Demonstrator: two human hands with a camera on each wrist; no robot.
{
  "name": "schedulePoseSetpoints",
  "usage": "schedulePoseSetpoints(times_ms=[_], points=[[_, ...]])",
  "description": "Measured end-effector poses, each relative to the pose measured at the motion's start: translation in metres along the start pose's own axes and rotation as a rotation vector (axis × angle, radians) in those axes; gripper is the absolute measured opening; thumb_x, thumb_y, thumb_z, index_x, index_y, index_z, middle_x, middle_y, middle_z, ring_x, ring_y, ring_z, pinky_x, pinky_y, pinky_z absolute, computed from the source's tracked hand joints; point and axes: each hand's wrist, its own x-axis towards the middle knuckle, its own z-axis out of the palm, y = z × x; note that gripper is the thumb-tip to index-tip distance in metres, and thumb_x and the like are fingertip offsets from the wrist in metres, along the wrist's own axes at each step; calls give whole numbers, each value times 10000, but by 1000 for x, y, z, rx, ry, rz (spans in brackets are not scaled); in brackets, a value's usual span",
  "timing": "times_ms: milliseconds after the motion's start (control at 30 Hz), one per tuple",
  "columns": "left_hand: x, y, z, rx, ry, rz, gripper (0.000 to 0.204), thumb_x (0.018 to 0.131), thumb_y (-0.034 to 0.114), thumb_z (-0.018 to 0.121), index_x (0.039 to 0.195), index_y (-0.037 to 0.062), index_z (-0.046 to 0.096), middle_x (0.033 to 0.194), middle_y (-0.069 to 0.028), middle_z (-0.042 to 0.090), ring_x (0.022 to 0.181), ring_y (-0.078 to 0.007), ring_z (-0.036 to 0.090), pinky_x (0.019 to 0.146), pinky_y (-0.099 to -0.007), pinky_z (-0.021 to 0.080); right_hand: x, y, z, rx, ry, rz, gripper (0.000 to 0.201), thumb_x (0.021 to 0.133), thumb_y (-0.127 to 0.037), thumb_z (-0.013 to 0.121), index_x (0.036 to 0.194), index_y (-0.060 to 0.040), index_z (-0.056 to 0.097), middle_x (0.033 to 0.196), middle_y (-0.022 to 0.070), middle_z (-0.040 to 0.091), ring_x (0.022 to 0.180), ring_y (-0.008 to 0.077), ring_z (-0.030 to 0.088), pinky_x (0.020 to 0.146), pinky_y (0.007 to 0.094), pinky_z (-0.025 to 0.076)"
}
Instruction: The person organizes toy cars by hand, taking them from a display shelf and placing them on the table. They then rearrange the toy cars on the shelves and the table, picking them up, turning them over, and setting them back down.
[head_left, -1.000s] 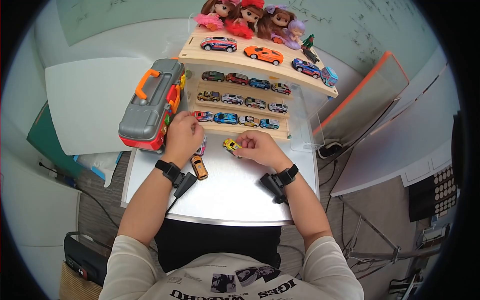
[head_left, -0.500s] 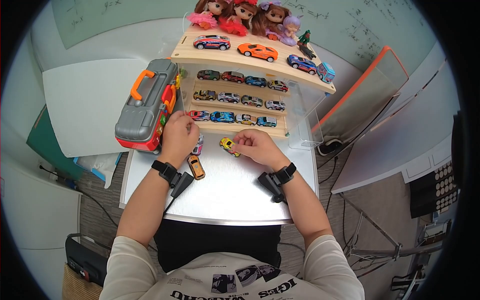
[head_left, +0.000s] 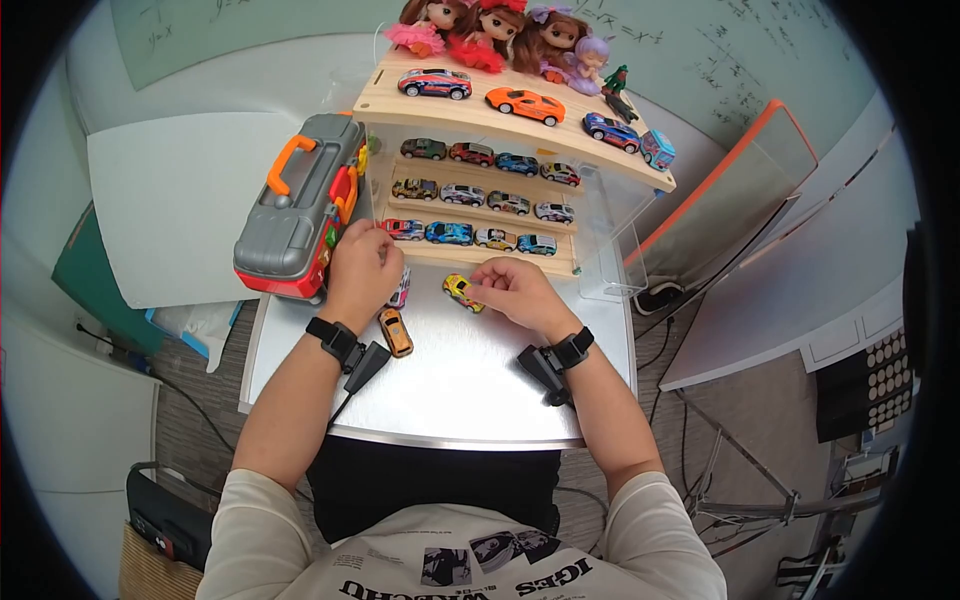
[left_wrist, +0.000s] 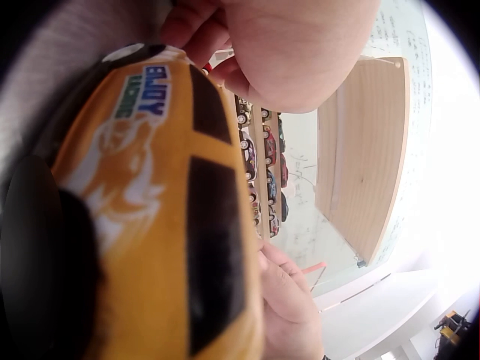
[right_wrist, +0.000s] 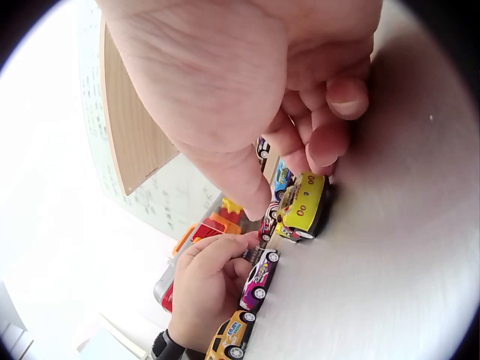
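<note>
My right hand (head_left: 515, 292) pinches a yellow toy car (head_left: 459, 291) on the silver tabletop, thumb on one side and fingers on the other. In the right wrist view the yellow car's side (right_wrist: 304, 208) shows below the fingertips. At the left end of the bottom shelf row, my left hand (head_left: 362, 272) has its curled fingers at a red toy car (head_left: 406, 229), whose end they cover. Beside that hand stand a white-and-purple toy car (right_wrist: 259, 280), partly hidden in the head view, and an orange toy car (head_left: 396, 332), which looms large in the left wrist view.
A wooden display stand (head_left: 480, 209) holds rows of small toy cars. Larger cars, dolls and figures stand on its top board (head_left: 385, 92). Left of it is a grey-and-red toolbox (head_left: 285, 220) with an orange handle. A clear plastic panel (head_left: 610, 285) lies at the right.
The head view shifts slightly. Both hands and the cars stay about where they were.
</note>
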Motion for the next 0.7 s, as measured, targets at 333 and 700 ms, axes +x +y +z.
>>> schedulePoseSetpoints(times_ms=[333,700], points=[[0,3,-5,70,-110,22,128,834,74,670,873,-41,711,1067,-232,678,949,-388,694,818,-426,561,0,4,-2,-25,-30,-80,266,863,-169,825,1065,-18,741,817,-24,633,703,61,559,636,227,478],[0,3,-2,36,-66,56,142,811,103,669,805,-33,710,968,-244,661,864,-416,669,789,-494,553,0,1,-2,-102,-58,-111,300,900,-155,767,1184,-59,757,841,-24,632,712,62,544,650,230,475]])
